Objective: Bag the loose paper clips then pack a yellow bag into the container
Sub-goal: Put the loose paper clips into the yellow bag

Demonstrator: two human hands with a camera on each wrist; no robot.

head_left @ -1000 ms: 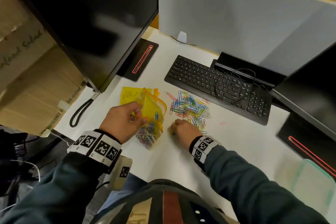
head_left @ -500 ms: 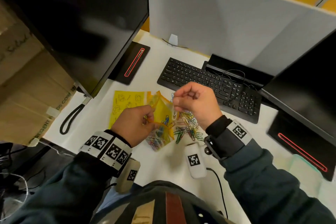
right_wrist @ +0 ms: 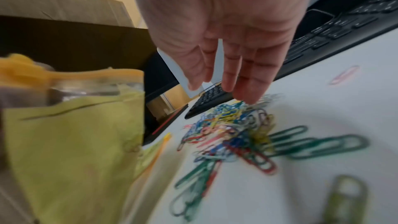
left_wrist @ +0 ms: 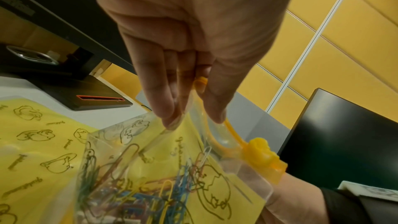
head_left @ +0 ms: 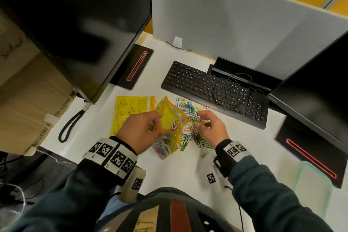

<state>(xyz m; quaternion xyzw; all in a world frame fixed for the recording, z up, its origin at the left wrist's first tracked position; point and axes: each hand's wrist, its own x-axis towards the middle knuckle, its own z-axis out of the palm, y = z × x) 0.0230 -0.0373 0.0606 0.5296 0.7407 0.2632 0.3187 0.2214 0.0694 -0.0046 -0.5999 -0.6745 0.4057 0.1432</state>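
Head view: left hand (head_left: 139, 132) pinched the yellow bag (head_left: 170, 118) open at its rim, just left of the loose paper clips (head_left: 190, 117) on the desk (head_left: 169, 171).

Left wrist: fingers (left_wrist: 163, 101) gripped the zipper edge — clips inside.

Right wrist: right hand (right_wrist: 232, 43) hovered over the pile, fingers extended, holding nothing.
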